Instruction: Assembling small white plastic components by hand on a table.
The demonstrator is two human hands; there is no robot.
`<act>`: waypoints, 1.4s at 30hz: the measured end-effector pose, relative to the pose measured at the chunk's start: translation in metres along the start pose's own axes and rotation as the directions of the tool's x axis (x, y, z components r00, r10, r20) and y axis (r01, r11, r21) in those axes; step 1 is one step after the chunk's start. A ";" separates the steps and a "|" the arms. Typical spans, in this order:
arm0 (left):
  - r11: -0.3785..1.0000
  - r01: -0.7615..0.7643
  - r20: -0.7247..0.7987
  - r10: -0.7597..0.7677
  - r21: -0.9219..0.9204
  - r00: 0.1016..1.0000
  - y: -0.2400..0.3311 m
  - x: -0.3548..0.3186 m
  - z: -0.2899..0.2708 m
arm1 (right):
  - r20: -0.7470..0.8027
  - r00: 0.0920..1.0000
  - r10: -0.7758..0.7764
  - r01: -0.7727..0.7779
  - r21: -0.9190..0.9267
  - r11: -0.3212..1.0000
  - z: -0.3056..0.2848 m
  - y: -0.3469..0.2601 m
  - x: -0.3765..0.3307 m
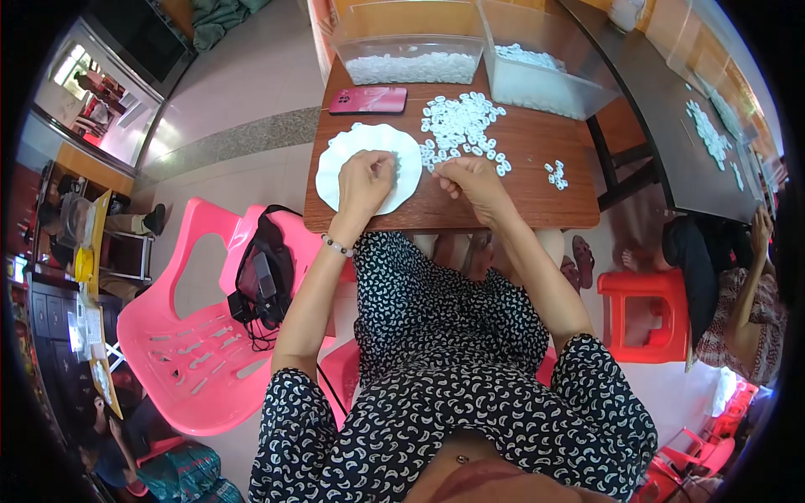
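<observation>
My left hand (366,180) is over a white scalloped plate (335,159) at the table's near left. Its fingers are curled in and the fingertips pressed together; whatever is between them is too small to make out. Just right of the plate, my right hand (474,183) pinches thumb and forefinger together at the near edge of a loose pile of small white oval pieces (457,121) with dark centres. White shows by the right fingertips, but I cannot tell whether a piece is gripped. A few more white pieces (557,174) lie apart at the right.
A pink phone (367,101) lies behind the plate on the brown table (537,201). Two clear bins (411,63) (537,84) of white pieces stand at the back. A dark table (704,168) adjoins at right; a pink chair (201,352) holds a black bag (267,277) at left.
</observation>
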State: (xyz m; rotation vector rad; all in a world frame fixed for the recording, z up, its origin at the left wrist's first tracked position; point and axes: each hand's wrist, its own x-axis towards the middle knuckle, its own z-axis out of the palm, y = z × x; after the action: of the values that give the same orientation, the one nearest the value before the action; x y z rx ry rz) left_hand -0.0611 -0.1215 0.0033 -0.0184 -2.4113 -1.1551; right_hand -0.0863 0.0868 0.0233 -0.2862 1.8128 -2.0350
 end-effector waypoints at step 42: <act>0.690 0.471 0.448 -0.232 -0.550 0.864 0.106 -0.068 0.071 | -0.207 0.978 -0.008 0.004 -0.020 1.000 -0.063 0.005 -0.103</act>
State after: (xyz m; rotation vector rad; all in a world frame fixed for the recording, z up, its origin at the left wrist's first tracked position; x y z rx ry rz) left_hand -0.0069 0.0120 0.0154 0.0393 -2.2058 -2.3136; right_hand -0.0182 0.1864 0.0206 -0.0878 1.9562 -2.1198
